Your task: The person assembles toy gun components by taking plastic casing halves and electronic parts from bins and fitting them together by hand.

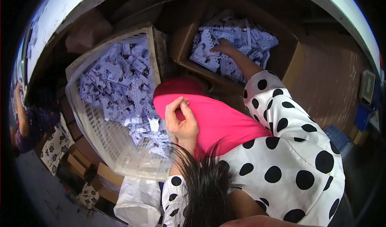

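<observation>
My right hand point(226, 48) reaches into a cardboard box point(295, 60) at the far right of centre. Its fingers are apart, at the top of a heap of small pale pieces with dark marks point(251, 38). Whether they touch a piece I cannot tell. Over the bright pink cloth point(225, 116) on my lap, my left hand point(181, 122) is curled, thumb and finger tips close together, with nothing visible in it. Beside it on the left stands a white plastic crate point(102, 140), heaped with similar pale pieces point(120, 80).
A white sack point(138, 199) lies by the crate's near end. Opened cardboard boxes point(108, 176) and flower-patterned cloth point(56, 146) are at the lower left. Another person's arm point(22, 112) shows at the far left. Blue items point(362, 116) stand at the right edge.
</observation>
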### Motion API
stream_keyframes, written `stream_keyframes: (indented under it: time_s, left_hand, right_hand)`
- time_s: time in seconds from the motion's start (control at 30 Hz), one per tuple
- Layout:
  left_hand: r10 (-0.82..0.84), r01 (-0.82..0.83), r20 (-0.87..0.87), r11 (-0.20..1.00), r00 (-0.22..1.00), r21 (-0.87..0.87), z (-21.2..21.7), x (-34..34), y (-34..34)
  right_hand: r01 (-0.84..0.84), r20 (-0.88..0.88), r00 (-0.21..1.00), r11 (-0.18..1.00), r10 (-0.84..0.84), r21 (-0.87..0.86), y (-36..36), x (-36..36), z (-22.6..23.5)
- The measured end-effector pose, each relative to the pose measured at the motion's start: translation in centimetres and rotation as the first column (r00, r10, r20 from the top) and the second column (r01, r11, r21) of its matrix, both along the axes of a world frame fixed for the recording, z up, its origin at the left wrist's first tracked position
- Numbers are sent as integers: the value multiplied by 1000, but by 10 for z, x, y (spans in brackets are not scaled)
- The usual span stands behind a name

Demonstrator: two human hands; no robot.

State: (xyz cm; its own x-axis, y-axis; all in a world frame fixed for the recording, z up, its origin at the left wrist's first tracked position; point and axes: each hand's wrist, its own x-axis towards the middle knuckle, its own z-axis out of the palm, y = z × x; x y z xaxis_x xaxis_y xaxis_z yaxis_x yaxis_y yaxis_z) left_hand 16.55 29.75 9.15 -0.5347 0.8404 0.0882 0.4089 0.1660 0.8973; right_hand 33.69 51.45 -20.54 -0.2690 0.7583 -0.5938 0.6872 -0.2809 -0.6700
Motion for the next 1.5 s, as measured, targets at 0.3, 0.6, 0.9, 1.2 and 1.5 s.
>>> stream_keyframes:
  time_s: [0.3, 0.6, 0.9, 1.2, 1.5]
  left_hand:
    - [-23, 26, -86, 999, 996, 33, -2, -6, -6]
    - [97, -82, -53, 967, 994, 243, -3, -8, -15]
    - [90, -40, -126, 934, 988, 356, -2, -12, -2]
    - [81, -39, -78, 897, 994, 441, -24, -33, -15]
    - [67, -8, -176, 948, 982, 318, -22, -41, -9]
  right_hand:
    - [442, -88, 884, 882, -459, -162, -21, 18, 135]
    - [163, -580, 762, 951, -289, -261, -32, -65, 318]
    - [-429, -572, 799, 841, 184, -329, -77, -309, 260]
    - [-519, -144, 838, 851, 526, 85, -128, -409, 123]
    - [-803, 149, 596, 577, 789, 153, -111, -382, 193]
